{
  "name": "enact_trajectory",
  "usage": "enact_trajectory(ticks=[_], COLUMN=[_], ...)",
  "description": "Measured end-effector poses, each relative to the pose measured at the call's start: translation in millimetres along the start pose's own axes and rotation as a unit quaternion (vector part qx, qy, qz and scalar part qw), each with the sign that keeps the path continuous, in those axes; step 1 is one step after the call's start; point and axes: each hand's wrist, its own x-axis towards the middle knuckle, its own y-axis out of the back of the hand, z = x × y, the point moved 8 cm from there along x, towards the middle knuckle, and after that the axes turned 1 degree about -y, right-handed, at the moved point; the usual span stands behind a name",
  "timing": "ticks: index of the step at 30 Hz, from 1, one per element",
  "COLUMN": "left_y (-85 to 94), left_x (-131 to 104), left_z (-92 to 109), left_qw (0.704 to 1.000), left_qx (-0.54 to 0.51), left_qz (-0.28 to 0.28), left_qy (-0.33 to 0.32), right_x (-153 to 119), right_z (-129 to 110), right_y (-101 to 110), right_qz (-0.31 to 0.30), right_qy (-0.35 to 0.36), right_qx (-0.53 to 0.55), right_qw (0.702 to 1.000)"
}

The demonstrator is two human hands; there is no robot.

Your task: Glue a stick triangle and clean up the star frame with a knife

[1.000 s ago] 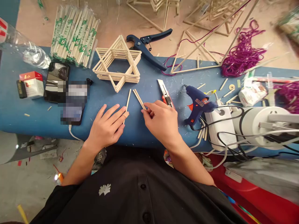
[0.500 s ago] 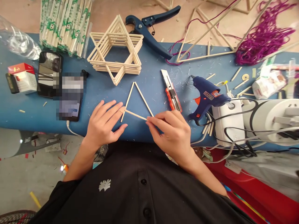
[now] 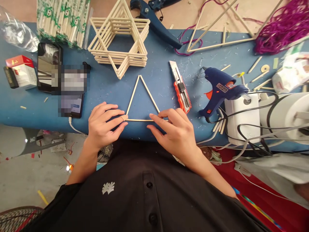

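Head view: the left hand (image 3: 106, 124) and right hand (image 3: 172, 127), fingers loosely parted, are touching a stick triangle (image 3: 131, 98).

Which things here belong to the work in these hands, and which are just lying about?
Likely part of it:
- three sticks in a triangle, under left hand and right hand
- stick star
- glue gun
- utility knife

Seemingly just lying about:
- black phone
- plugged-in phone
- red-and-white box
- clear bottle

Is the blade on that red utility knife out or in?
Out: the metal blade sticks out past the front of the red utility knife, its tip uncovered.
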Motion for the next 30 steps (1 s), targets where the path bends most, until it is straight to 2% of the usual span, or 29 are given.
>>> enact_trajectory(ticks=[7,19,23,30], left_y=[-3.6,-3.6,-6.1,-7.3], left_x=[1.7,-0.4,-4.6,-0.5], left_z=[-1.3,-5.7,-13.2,-15.0], left_qw=[1.000,0.999,1.000,0.998], left_qx=[0.007,0.030,0.022,0.021], left_qz=[-0.005,0.009,-0.001,-0.036], left_qy=[-0.006,-0.014,0.017,0.055], right_x=[-3.5,-9.7,-15.3,-16.2], right_z=[11.3,31.0,38.6,36.3], right_y=[11.0,17.3,17.8,18.6], right_qz=[-0.001,0.023,0.026,0.065], right_qy=[0.007,-0.043,-0.071,-0.053], right_qx=[-0.067,-0.093,-0.097,-0.082], right_qw=[0.998,0.994,0.992,0.993])
